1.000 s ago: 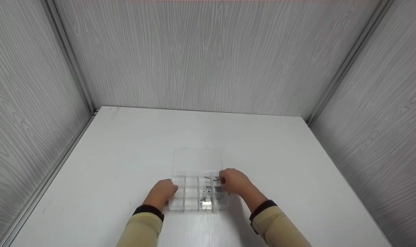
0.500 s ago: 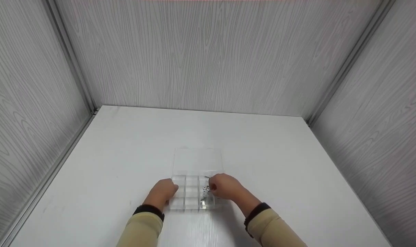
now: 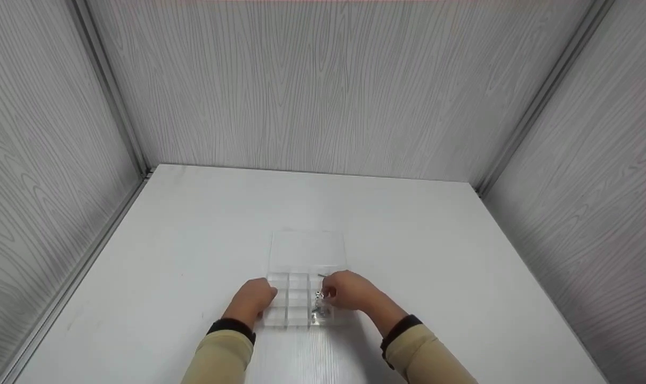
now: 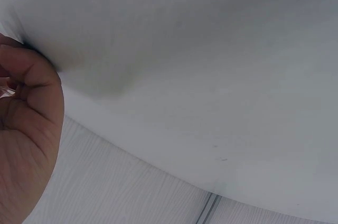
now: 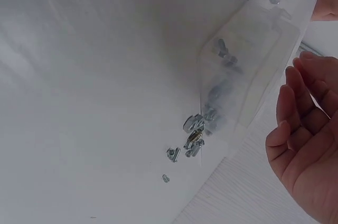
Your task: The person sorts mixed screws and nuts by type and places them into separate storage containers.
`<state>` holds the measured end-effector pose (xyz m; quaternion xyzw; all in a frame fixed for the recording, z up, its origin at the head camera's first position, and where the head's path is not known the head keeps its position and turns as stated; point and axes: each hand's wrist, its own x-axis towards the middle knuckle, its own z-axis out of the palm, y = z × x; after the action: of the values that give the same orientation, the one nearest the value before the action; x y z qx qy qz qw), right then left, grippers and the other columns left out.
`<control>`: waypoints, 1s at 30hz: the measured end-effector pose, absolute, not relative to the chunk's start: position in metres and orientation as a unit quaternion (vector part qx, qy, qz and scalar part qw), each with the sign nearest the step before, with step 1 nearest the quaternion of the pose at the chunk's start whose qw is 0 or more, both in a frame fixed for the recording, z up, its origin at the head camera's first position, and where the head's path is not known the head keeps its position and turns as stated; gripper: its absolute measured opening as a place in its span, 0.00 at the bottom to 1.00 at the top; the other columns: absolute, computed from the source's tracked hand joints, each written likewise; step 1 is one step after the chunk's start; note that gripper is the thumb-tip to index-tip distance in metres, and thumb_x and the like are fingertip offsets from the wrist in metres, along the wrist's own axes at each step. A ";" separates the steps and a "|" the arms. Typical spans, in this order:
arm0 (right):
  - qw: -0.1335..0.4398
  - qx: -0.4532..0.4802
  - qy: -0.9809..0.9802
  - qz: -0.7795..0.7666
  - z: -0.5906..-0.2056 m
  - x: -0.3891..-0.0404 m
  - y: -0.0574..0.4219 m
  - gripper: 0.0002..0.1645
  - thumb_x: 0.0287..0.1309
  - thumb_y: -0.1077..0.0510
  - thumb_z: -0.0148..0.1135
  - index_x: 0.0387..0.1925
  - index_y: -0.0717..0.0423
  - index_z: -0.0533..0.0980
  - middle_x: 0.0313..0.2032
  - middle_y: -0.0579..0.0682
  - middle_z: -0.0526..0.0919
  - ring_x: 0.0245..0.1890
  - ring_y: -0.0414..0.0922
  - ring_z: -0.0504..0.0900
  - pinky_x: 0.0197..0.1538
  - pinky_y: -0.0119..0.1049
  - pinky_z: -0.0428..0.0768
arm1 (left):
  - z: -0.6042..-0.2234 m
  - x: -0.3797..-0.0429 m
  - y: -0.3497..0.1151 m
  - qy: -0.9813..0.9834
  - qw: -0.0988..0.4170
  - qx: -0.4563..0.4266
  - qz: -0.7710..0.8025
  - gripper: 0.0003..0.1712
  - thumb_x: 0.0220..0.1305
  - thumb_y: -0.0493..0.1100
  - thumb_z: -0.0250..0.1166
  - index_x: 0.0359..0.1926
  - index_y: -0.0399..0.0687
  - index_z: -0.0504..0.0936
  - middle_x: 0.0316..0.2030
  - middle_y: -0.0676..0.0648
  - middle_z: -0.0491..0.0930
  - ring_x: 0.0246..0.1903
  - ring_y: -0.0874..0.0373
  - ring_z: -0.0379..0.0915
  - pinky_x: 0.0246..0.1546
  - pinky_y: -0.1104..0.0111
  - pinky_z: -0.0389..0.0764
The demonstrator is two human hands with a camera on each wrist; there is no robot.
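A clear plastic compartment box sits on the table with its transparent lid folded back. My left hand grips the box's left side, thumb over the rim; its curled fingers fill the left wrist view's edge. Over the compartments on the right, my right hand has thumb and fingertips drawn together. Whether these fingertips pinch a small piece I cannot tell. Shiny metal pieces lie in the compartments just left of it. Small screws and similar hardware appear at and through the cloudy clear wall in the right wrist view.
The box rests on a white table near its front. Grey wood-grain panels enclose the table at the back and both sides. The box's left-hand compartments show no pieces.
My right hand has shifted left from the box's right edge to over the compartments with metal pieces, then barely moved. The left hand and box stay in place.
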<state>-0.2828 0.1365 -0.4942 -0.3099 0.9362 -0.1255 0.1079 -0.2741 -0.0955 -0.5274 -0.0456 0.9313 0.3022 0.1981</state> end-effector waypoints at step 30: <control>0.099 -0.127 0.979 -0.123 -0.516 -0.306 0.180 0.07 0.41 0.66 0.63 0.22 0.51 0.76 0.24 0.44 0.77 0.26 0.43 0.74 0.33 0.38 0.75 | -0.527 -0.274 -0.093 0.933 0.201 -0.054 0.294 0.24 0.65 0.45 0.48 0.52 0.27 0.69 0.22 0.43 0.72 0.16 0.55 0.69 0.17 0.68 0.71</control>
<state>-0.3055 0.1796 -0.5159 -0.1271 0.9792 -0.1231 0.0990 -0.2745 -0.0930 -0.5270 -0.0535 0.9328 0.2943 0.2008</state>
